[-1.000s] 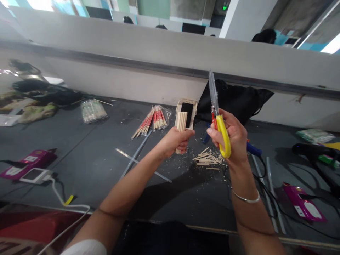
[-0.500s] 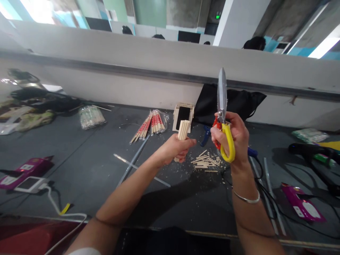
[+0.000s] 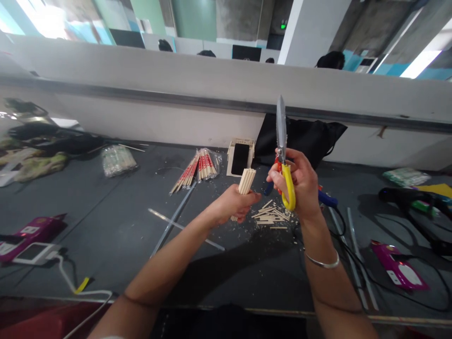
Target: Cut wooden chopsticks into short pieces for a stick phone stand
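My left hand (image 3: 232, 205) is wrapped round a bundle of pale wooden sticks (image 3: 246, 181), their cut ends pointing up and slightly away. To the right, my right hand (image 3: 300, 181) grips a pair of scissors (image 3: 281, 127) by the red and yellow handles. The blades are closed together and point upward. On the table just below the two hands lies a heap of short cut stick pieces (image 3: 271, 214) with crumbs scattered about it. Red-labelled packs of chopsticks (image 3: 201, 167) in clear plastic lie beyond my left hand.
A black phone (image 3: 240, 158) rests on a wooden stand by the wall, beside a black bag (image 3: 303, 139). Clear glue sticks (image 3: 176, 216) cross on the table. A blue-handled tool (image 3: 327, 198) and cables lie at right; purple power strips (image 3: 399, 266) sit on both sides.
My right hand has brought the scissors left, closer to the bundle. The bundle in my left hand tilts a little more to the right. The whole view has shifted slightly.
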Tool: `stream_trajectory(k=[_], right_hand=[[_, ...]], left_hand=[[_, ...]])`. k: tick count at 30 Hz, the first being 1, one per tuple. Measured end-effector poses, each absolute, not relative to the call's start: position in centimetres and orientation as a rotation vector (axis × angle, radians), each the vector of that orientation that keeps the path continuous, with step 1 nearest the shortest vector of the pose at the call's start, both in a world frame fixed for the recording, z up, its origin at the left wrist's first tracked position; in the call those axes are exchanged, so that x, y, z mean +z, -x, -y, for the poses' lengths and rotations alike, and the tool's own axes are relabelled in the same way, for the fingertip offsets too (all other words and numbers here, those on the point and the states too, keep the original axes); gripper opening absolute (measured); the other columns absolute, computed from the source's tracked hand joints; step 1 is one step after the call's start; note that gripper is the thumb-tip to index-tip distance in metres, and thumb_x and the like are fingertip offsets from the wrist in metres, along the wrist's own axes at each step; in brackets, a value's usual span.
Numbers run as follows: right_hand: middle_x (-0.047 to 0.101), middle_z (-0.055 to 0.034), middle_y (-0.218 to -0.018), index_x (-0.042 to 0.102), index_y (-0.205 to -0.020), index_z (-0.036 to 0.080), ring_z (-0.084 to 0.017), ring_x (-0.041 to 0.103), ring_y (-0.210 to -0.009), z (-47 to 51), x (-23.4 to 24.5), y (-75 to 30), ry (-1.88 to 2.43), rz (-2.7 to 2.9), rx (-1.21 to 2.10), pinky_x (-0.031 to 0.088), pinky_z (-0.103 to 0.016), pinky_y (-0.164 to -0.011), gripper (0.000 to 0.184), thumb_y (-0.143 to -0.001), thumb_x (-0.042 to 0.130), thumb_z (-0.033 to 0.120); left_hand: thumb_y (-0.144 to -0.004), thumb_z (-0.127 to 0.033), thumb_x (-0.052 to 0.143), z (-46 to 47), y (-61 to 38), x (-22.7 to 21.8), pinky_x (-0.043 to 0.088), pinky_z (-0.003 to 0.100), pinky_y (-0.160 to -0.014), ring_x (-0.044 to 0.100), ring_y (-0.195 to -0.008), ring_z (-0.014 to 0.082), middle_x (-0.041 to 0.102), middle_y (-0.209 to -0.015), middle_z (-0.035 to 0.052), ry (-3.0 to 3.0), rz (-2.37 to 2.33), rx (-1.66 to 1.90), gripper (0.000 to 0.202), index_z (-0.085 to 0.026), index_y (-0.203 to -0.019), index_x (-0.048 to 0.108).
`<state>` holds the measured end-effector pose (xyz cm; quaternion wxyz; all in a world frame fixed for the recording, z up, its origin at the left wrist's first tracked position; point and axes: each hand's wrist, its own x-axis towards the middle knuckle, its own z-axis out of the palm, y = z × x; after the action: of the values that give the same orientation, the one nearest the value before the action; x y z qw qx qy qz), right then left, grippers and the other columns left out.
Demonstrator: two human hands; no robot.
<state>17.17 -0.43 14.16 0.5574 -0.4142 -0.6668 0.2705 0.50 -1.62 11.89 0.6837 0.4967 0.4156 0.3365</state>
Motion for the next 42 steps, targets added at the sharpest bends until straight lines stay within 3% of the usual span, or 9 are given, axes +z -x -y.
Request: stream_trajectory(k=[11, 21, 27, 31, 36, 42], right_hand=[[0.062, 0.0029, -0.083, 0.054, -0.118, 0.029, -0.015, 0.065, -0.071, 0.6, 14.3, -17.1, 0.945, 1.621, 0.628, 0.056, -0.032, -0.065, 0.040, -0.081, 0.065, 0.033], [0.062, 0.0041, -0.080, 0.060, -0.118, 0.027, -0.014, 0.060, -0.071, 0.5, 14.4, -17.1, 0.969, 1.653, 0.654, 0.053, -0.031, -0.068, 0.047, -0.072, 0.068, 0.023], [0.061, 0.0036, -0.084, 0.065, -0.118, 0.028, -0.013, 0.057, -0.071, 1.0, 15.0, -18.4, 1.041, 1.746, 0.562, 0.052, -0.029, -0.069, 0.044, -0.074, 0.071, 0.025], [0.063, 0.0024, -0.086, 0.066, -0.118, 0.028, -0.013, 0.057, -0.071, 1.6, 15.5, -19.1, 1.088, 1.836, 0.447, 0.052, -0.028, -0.069, 0.038, -0.080, 0.072, 0.033], [0.056, 0.0051, -0.075, 0.064, -0.111, 0.026, -0.011, 0.052, -0.062, 1.3, 15.2, -19.0, 1.065, 1.910, 0.460, 0.049, -0.026, -0.061, 0.037, -0.079, 0.077, 0.039], [0.062, 0.0028, -0.088, 0.055, -0.114, 0.028, -0.014, 0.063, -0.079, 0.0, 14.0, -17.7, 0.897, 1.693, 0.676, 0.055, -0.031, -0.073, 0.043, -0.077, 0.077, 0.036]], left_hand=[[-0.072, -0.034, 0.074, 1.4, -1.1, 11.0, 0.030, 0.021, -0.031, 0.029, -0.032, 0.0049, 0.031, -0.037, -0.0070, -1.160, -0.939, 0.730, 0.044, -0.023, -0.050, 0.038], [-0.075, -0.027, 0.066, 0.6, -1.4, 10.3, 0.025, 0.026, -0.036, 0.034, -0.030, 0.0095, 0.038, -0.036, -0.0038, -1.417, -1.251, 0.742, 0.038, -0.024, -0.048, 0.040], [-0.074, -0.017, 0.063, -1.2, 0.7, 10.6, 0.019, 0.027, -0.046, 0.028, -0.044, 0.0082, 0.034, -0.042, -0.0049, -1.557, -1.497, 1.138, 0.041, -0.021, -0.044, 0.036], [-0.078, -0.021, 0.060, -2.0, 2.5, 11.2, 0.020, 0.028, -0.051, 0.030, -0.048, 0.0096, 0.035, -0.045, -0.0047, -1.639, -1.668, 1.240, 0.039, -0.021, -0.047, 0.038], [-0.082, -0.024, 0.057, -1.7, 3.0, 12.2, 0.022, 0.028, -0.052, 0.029, -0.050, 0.0084, 0.033, -0.048, -0.0048, -1.654, -1.698, 1.151, 0.040, -0.021, -0.050, 0.034], [-0.086, -0.029, 0.059, -0.3, 1.6, 12.7, 0.028, 0.027, -0.044, 0.035, -0.040, 0.0079, 0.037, -0.047, -0.0051, -1.569, -1.438, 0.678, 0.034, -0.022, -0.059, 0.039]])
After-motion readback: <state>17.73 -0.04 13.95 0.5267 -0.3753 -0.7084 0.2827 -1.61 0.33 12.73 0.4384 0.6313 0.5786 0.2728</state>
